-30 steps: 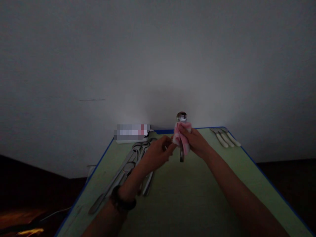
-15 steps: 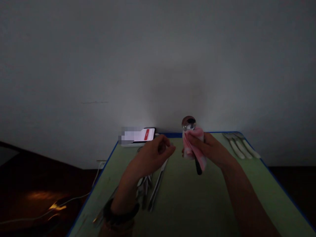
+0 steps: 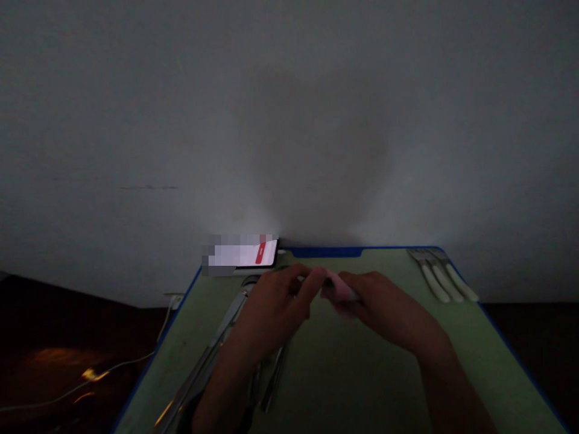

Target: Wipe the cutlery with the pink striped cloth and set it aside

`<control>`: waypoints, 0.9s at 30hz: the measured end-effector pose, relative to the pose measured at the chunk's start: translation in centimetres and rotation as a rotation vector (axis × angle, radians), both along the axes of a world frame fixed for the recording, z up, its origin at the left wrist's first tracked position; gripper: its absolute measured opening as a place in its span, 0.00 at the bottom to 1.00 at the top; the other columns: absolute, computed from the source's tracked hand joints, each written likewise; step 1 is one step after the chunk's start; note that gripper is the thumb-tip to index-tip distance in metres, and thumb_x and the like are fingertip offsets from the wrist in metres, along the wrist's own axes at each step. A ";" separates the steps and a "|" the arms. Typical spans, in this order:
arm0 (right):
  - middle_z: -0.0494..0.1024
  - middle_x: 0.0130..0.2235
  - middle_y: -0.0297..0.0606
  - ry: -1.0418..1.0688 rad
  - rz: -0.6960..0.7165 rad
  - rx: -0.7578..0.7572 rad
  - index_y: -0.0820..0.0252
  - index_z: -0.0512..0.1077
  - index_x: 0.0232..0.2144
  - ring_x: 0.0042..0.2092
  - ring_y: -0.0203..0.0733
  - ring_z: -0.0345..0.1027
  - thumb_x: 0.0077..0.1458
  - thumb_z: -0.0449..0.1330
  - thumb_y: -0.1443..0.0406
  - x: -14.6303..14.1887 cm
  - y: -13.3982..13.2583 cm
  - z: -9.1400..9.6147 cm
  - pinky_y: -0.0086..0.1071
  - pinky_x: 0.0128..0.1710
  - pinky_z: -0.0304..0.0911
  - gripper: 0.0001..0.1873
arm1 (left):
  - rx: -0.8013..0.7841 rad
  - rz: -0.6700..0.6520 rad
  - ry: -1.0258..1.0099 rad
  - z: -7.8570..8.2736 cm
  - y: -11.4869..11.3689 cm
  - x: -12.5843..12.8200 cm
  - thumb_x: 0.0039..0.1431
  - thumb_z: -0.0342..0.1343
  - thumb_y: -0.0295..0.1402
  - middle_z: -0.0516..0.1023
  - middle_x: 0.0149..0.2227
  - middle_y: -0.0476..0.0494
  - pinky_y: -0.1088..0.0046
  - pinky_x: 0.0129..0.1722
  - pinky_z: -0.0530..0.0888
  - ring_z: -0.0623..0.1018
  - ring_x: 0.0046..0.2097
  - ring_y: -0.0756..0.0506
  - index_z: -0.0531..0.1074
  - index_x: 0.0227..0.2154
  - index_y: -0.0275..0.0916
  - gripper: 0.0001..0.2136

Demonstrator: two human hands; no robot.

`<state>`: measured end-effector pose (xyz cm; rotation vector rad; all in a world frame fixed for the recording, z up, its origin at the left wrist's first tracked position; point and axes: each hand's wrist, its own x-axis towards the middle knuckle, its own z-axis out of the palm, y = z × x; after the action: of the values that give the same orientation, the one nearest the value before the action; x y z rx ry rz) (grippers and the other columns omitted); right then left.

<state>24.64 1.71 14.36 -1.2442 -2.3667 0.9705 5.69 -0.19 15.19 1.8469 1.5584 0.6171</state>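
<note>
My right hand (image 3: 384, 307) is closed around a pink cloth (image 3: 340, 288) above the middle of the table. Folded inside it is the spoon, now almost wholly hidden by cloth and fingers. My left hand (image 3: 280, 307) meets the cloth from the other side, its thumb and fingers pinching the near edge. Below and beside my left forearm lies loose metal cutlery (image 3: 228, 319), partly covered by the arm; a slim handle (image 3: 274, 380) sticks out to its right.
Three forks with pale handles (image 3: 436, 277) lie side by side at the table's back right. A lit phone (image 3: 244, 253) rests at the back left, against the wall (image 3: 316, 150). The green table top (image 3: 362, 374) has a blue edge. A white cable (image 3: 136, 363) hangs on the left.
My left hand has come over to the cloth and pinched it. The spoon, upright with its bowl showing before, has been lowered and tipped, and its bowl is hidden.
</note>
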 end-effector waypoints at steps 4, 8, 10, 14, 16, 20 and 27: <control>0.77 0.34 0.37 -0.081 0.013 0.038 0.58 0.71 0.33 0.35 0.37 0.68 0.56 0.54 0.66 -0.6 -0.6 0.1 0.30 0.36 0.56 0.06 | -0.023 -0.037 0.133 -0.2 -0.1 -0.3 0.62 0.40 0.46 0.73 0.19 0.50 0.76 0.23 0.61 0.71 0.22 0.50 0.74 0.25 0.40 0.22; 0.76 0.34 0.34 -0.093 0.061 0.027 0.58 0.70 0.32 0.34 0.35 0.66 0.53 0.56 0.68 -0.5 -0.8 0.4 0.29 0.35 0.56 0.03 | 0.047 -0.138 0.209 0.2 -0.7 0.2 0.65 0.36 0.44 0.76 0.24 0.49 0.74 0.26 0.60 0.72 0.26 0.50 0.73 0.26 0.41 0.23; 0.76 0.33 0.33 -0.075 0.082 0.012 0.58 0.70 0.31 0.34 0.35 0.66 0.53 0.56 0.68 -0.2 -0.8 0.6 0.28 0.35 0.56 0.03 | 0.074 -0.152 0.240 0.4 -1.0 0.5 0.65 0.36 0.43 0.75 0.25 0.49 0.74 0.26 0.59 0.71 0.26 0.50 0.72 0.26 0.40 0.22; 0.77 0.36 0.34 -0.006 0.122 -0.015 0.57 0.72 0.36 0.37 0.36 0.68 0.54 0.55 0.67 0.7 -0.6 0.8 0.28 0.38 0.58 0.07 | 0.080 -0.134 0.264 0.7 -1.1 0.0 0.64 0.37 0.44 0.74 0.24 0.49 0.74 0.25 0.59 0.70 0.26 0.50 0.70 0.26 0.40 0.21; 0.78 0.39 0.35 0.026 0.116 -0.027 0.55 0.72 0.39 0.38 0.38 0.69 0.55 0.55 0.64 1.4 -0.4 0.8 0.29 0.39 0.59 0.10 | 0.083 -0.106 0.268 1.0 -1.1 -0.8 0.64 0.38 0.45 0.72 0.23 0.49 0.74 0.25 0.59 0.69 0.26 0.50 0.69 0.25 0.39 0.21; 0.78 0.40 0.36 0.021 0.050 -0.036 0.53 0.73 0.40 0.39 0.40 0.70 0.56 0.54 0.58 3.1 -0.3 1.0 0.31 0.39 0.61 0.12 | 0.111 -0.138 0.270 1.7 -1.4 -2.2 0.64 0.37 0.43 0.69 0.22 0.50 0.73 0.26 0.59 0.67 0.25 0.50 0.65 0.22 0.39 0.20; 0.78 0.40 0.38 -0.013 0.013 0.008 0.53 0.73 0.39 0.40 0.42 0.70 0.55 0.54 0.56 3.5 -0.9 1.7 0.32 0.38 0.63 0.13 | 0.147 -0.191 0.272 1.7 -1.5 -2.1 0.64 0.40 0.37 0.68 0.22 0.51 0.73 0.25 0.58 0.66 0.25 0.51 0.63 0.22 0.39 0.16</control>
<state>28.17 0.77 16.09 -1.2380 -2.3887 0.9590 3.58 -1.67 16.89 2.2365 1.5116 0.4146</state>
